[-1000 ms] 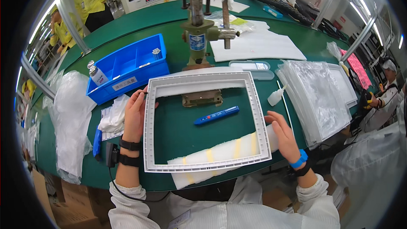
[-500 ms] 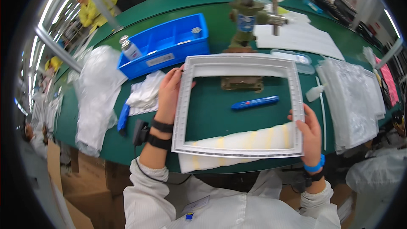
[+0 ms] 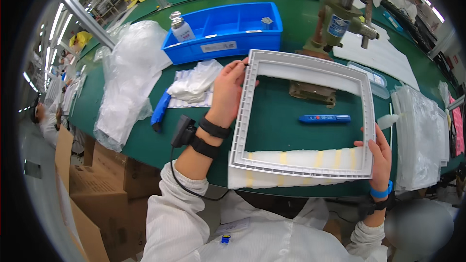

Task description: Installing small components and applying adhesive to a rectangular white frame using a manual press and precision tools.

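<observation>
Both my hands hold up a white rectangular plastic frame (image 3: 240,116) above the green table. My left hand (image 3: 230,87) is closed on its upper left corner, with some fingers hidden behind it. At the lower right side, my right hand (image 3: 380,157) grips the edge, thumb in front. Through the frame's opening a blue pen-shaped tool (image 3: 324,119) shows on the table. A white foam sheet with yellow stripes (image 3: 310,161) lies under the frame's lower edge, along the table's near side.
Behind stand a blue divided bin (image 3: 221,46) with a pump bottle (image 3: 181,28), and a green press (image 3: 340,19). Plastic bags (image 3: 128,77), a white cloth (image 3: 196,82) and a blue-handled tool (image 3: 160,110) lie left. Bagged sheets (image 3: 420,136) and a small bottle (image 3: 387,121) are right.
My view has swung left, so the whole scene sits further right. The frame is tilted a little differently, its right side lower. Both hands keep their hold on it.
</observation>
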`<state>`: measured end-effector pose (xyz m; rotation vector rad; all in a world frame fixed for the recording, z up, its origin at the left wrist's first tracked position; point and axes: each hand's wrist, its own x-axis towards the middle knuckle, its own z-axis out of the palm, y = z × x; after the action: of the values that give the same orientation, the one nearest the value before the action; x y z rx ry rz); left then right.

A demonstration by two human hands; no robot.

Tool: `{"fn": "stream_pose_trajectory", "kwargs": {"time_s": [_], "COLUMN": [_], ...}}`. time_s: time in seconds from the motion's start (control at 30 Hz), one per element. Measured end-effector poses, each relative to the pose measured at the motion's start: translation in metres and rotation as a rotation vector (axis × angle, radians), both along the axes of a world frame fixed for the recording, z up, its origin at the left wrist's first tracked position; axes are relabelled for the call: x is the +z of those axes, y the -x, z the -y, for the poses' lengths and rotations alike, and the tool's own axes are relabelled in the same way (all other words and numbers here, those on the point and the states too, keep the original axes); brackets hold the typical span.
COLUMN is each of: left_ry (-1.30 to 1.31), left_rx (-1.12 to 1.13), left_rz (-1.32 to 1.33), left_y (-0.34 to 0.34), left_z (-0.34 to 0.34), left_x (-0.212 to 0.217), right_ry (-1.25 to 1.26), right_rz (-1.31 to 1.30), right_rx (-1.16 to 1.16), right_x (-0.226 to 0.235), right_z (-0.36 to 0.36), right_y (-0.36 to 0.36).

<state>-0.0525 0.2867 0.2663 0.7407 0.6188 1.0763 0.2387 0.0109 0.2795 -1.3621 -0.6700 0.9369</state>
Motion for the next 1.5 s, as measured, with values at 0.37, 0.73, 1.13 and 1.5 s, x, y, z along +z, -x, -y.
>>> {"fn": "stream_pose_trajectory", "kwargs": {"time_s": [0.37,0.73,1.13,1.5], "left_ry": [0.023,0.073,-0.768,-0.786], "left_rx": [-0.107,-0.110,-0.196,-0.270], "left_rz": [0.123,0.090,-0.689,-0.710], "left_y": [-0.001,0.000,-0.062,-0.139], "left_z": [-0.028,-0.030,-0.035,-0.023], "left_x": [-0.013,-0.019,0.058,0.027], "right_ry": [-0.062,0.012,-0.193,-0.153], "right_rz": [0.014,-0.012,0.765,0.997], "right_rx": [0.040,0.032,-0.035,-0.130], "right_x": [0.016,0.012,0.188,0.233], "right_z": [-0.002,0.003,-0.098,-0.338], "right_y": [-0.001,-0.001,-0.048,-0.109]}}
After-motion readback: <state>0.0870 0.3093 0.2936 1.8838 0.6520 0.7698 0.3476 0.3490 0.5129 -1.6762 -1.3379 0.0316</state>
